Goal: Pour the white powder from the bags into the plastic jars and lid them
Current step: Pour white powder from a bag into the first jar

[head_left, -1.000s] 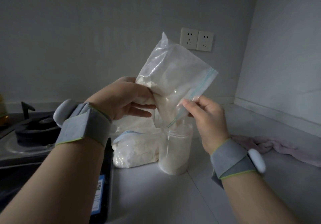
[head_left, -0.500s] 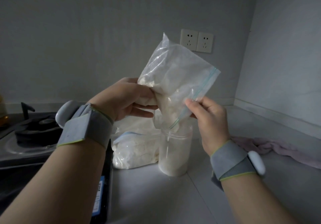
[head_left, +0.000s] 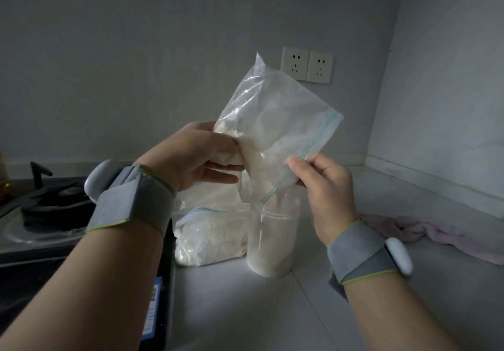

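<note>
On the counter (head_left: 231,309), frame centre, our left hand (head_left: 196,157) and right hand (head_left: 324,187) both grip the bag (head_left: 275,121); we should keep its mouth inside the jar (head_left: 272,241).

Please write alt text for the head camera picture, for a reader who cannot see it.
Two hands tip a clear zip bag of white powder into an open plastic jar on a grey counter; the left hand grips the bag's side, the right hand pinches its zip edge. A second powder bag lies beside the jar.

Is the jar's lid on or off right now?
Off: the plastic jar stands open-topped, and the tipped bag has its zip corner in the jar's mouth.
</note>
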`<move>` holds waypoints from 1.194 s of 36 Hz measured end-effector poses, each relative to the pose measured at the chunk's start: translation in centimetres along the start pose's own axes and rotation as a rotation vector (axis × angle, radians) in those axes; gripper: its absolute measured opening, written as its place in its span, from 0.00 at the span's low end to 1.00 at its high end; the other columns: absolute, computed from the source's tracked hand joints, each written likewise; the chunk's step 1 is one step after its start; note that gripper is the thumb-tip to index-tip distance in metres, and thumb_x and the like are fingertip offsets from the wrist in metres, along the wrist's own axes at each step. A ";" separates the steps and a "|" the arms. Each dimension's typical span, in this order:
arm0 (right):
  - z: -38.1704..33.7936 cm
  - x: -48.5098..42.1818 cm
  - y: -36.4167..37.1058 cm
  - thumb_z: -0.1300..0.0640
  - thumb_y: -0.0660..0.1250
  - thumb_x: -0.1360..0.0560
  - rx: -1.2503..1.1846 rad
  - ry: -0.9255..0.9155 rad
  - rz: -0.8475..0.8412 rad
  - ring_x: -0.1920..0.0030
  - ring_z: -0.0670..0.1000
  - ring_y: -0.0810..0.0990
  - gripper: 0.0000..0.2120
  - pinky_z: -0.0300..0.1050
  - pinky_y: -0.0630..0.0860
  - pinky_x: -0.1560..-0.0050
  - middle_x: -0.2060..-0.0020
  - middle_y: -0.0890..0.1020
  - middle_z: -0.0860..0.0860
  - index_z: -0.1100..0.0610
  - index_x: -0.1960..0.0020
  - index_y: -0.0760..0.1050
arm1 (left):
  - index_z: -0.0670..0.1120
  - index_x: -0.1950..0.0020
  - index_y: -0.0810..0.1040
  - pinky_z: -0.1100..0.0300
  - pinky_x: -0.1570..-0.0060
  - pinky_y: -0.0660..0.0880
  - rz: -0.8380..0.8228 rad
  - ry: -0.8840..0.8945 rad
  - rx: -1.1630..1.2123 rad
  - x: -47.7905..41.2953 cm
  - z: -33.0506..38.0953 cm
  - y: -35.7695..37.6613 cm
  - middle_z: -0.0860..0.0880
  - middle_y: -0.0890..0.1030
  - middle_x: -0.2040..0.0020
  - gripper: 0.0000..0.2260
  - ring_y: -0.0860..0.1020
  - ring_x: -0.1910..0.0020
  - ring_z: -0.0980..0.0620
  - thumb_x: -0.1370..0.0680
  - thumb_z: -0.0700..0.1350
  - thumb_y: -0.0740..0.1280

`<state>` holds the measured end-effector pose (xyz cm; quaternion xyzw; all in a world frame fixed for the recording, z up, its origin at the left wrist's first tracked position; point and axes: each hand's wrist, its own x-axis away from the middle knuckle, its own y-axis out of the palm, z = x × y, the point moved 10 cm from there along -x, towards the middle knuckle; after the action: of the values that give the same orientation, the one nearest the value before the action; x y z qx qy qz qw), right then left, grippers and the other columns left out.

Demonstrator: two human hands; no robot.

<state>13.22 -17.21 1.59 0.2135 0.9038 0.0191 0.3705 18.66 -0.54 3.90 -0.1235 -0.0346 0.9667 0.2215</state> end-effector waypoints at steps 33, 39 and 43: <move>-0.2 0.4 1.0 0.54 0.67 0.35 0.051 0.032 -0.077 0.65 0.51 0.70 0.14 0.44 0.68 0.61 0.69 0.72 0.57 0.64 0.70 0.71 | 0.49 0.51 0.77 0.58 0.66 0.81 0.036 0.007 0.030 -0.2 0.0 -0.4 0.49 0.84 0.64 0.12 0.84 0.65 0.53 0.25 0.32 0.62; -0.2 0.3 0.7 0.56 0.70 0.34 0.072 0.035 -0.056 0.66 0.49 0.69 0.13 0.39 0.67 0.65 0.70 0.72 0.55 0.65 0.69 0.73 | 0.46 0.47 0.77 0.63 0.68 0.79 0.029 0.009 0.007 -0.1 -0.1 -0.6 0.47 0.82 0.59 0.16 0.81 0.63 0.54 0.26 0.28 0.61; -0.2 -0.1 -0.5 0.56 0.68 0.35 0.003 0.028 0.033 0.64 0.51 0.67 0.17 0.46 0.66 0.61 0.69 0.69 0.55 0.71 0.68 0.70 | 0.45 0.51 0.78 0.66 0.67 0.79 0.065 0.020 -0.043 -0.1 -0.1 -1.3 0.45 0.79 0.57 0.16 0.78 0.60 0.51 0.28 0.26 0.62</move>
<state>12.96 -17.64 1.72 0.2288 0.9051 0.0268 0.3573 19.34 0.59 4.02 -0.1389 -0.0490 0.9711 0.1877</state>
